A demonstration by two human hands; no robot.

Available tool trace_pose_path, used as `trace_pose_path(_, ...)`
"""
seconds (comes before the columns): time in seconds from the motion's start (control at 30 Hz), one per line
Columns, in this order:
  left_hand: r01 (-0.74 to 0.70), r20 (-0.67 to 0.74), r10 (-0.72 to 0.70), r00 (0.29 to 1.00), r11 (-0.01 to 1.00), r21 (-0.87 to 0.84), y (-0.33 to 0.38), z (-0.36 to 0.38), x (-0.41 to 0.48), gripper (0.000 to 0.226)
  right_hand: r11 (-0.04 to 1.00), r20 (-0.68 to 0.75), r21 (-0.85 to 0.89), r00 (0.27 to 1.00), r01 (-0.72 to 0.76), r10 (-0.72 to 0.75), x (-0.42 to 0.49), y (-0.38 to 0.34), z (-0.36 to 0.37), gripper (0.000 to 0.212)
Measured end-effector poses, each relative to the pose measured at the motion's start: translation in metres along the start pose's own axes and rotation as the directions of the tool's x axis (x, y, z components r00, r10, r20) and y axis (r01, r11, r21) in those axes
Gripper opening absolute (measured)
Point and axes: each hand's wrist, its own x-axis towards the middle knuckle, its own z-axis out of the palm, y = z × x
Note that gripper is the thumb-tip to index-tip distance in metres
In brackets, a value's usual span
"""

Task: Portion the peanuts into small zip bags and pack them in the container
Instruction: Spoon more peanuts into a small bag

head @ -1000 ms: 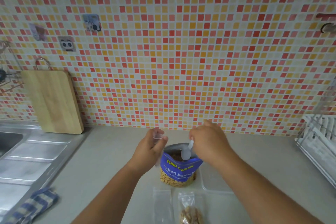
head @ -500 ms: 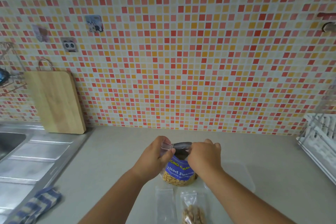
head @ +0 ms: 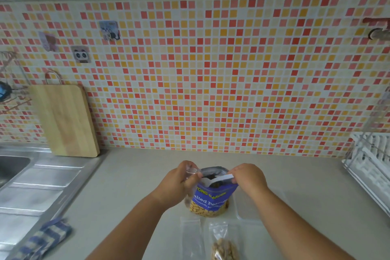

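L hand: I pinch a clear zip bag at the pouch mouth.
R hand: I pinch the spoon handle, bowl over the opening.
Peanut pouch: upright on the bench, btwn my hands.

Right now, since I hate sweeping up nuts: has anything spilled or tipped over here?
Nothing stands out. The blue foil peanut pouch stands upright on the grey counter; left hand holds a clear zip bag, right hand the white plastic spoon; no loose peanuts show.

Small zip bags: 3 (one filled). Peanut pouch: 1. Spoon: 1. Container: 1. Cutting board: 1. Cloth: 1.
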Motion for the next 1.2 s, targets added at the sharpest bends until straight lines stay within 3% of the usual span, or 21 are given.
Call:
trace_pose_path(0.07, -0.005, -0.058, 0.004, 0.998, 1.0, -0.026, 0.003, -0.003, 0.0, 0.019, 0.996, 0.086, -0.088, 0.996, -0.028, 0.036, 0.0, 0.002, -0.012, 0.022)
trace_pose_path(0.17, 0.002, -0.118, -0.005, 0.993, 0.999, -0.032, 0.008, -0.007, 0.0, 0.023, 0.978, 0.153, -0.034, 0.966, -0.206, 0.208, -0.004, -0.004, -0.03, 0.009)
trace_pose_path(0.3, 0.049, -0.088, -0.045, 0.995, 0.998, 0.044, 0.011, -0.01, 0.001, 0.028, 0.96, 0.255, -0.248, 0.947, -0.132, 0.195, -0.006, 0.002, -0.047, 0.018)
trace_pose_path(0.37, 0.044, -0.078, -0.032, 0.996, 0.987, 0.157, 0.01, -0.009, 0.002, 0.032, 0.955, 0.235, -0.255, 0.948, -0.155, 0.216, -0.009, 0.001, -0.056, 0.015)
trace_pose_path(0.47, 0.016, -0.05, -0.002, 0.999, 0.956, 0.291, 0.009, -0.005, 0.005, 0.045, 0.973, 0.205, -0.138, 0.956, -0.186, 0.212, -0.011, 0.002, -0.07, 0.009)
trace_pose_path(0.57, -0.017, -0.03, 0.03, 0.999, 0.93, 0.368, 0.01, -0.001, 0.009, 0.052, 0.968, 0.083, 0.178, 0.983, -0.174, 0.162, -0.013, 0.003, -0.078, 0.012)
trace_pose_path(0.6, -0.028, -0.024, 0.04, 0.999, 0.92, 0.391, 0.012, 0.0, 0.01, 0.053, 0.953, 0.06, 0.22, 0.978, -0.21, 0.201, -0.012, 0.001, -0.082, 0.014)
trace_pose_path(0.67, -0.035, -0.02, 0.048, 0.999, 0.909, 0.415, 0.014, 0.002, 0.012, 0.054, 0.953, 0.059, 0.137, 0.963, -0.269, 0.264, -0.014, -0.01, -0.089, 0.014)
trace_pose_path(0.73, -0.035, -0.018, 0.047, 0.999, 0.907, 0.421, 0.017, 0.005, 0.016, 0.054, 0.977, 0.073, -0.016, 0.974, -0.213, 0.213, -0.014, -0.023, -0.094, 0.02)
trace_pose_path(0.83, -0.036, -0.023, 0.051, 0.998, 0.907, 0.42, 0.022, 0.01, 0.019, 0.053, 0.979, -0.001, -0.205, 1.0, -0.005, 0.005, -0.021, -0.035, -0.089, 0.021)
trace_pose_path(0.9, -0.043, -0.032, 0.06, 0.998, 0.915, 0.401, 0.026, 0.014, 0.022, 0.052, 0.972, -0.071, -0.14, 0.977, 0.188, -0.199, -0.034, -0.042, -0.082, 0.029)
trace_pose_path(0.97, -0.056, -0.059, 0.082, 0.995, 0.936, 0.347, 0.029, 0.019, 0.023, 0.047, 0.91, -0.145, -0.099, 0.899, 0.402, -0.413, -0.053, -0.051, -0.077, 0.031)
trace_pose_path(1.03, -0.06, -0.097, 0.089, 0.991, 0.962, 0.267, 0.03, 0.02, 0.023, 0.041, 0.775, -0.189, -0.298, 0.762, 0.557, -0.62, -0.071, -0.062, -0.079, 0.029)
trace_pose_path(1.07, -0.047, -0.12, 0.075, 0.99, 0.973, 0.225, 0.029, 0.02, 0.023, 0.039, 0.678, -0.231, -0.414, 0.65, 0.608, -0.724, -0.076, -0.065, -0.081, 0.03)
trace_pose_path(1.13, -0.017, -0.173, 0.039, 0.984, 0.991, 0.131, 0.027, 0.017, 0.021, 0.036, 0.582, -0.366, -0.567, 0.455, 0.583, -0.812, -0.079, -0.067, -0.092, 0.031)
trace_pose_path(1.17, -0.004, -0.198, 0.017, 0.98, 0.998, 0.064, 0.025, 0.014, 0.018, 0.032, 0.595, -0.469, -0.585, 0.369, 0.551, -0.803, -0.076, -0.063, -0.095, 0.031)
trace_pose_path(1.2, 0.01, -0.215, -0.016, 0.976, 1.0, -0.026, 0.024, 0.012, 0.015, 0.029, 0.642, -0.56, -0.572, 0.33, 0.511, -0.76, -0.072, -0.058, -0.096, 0.029)
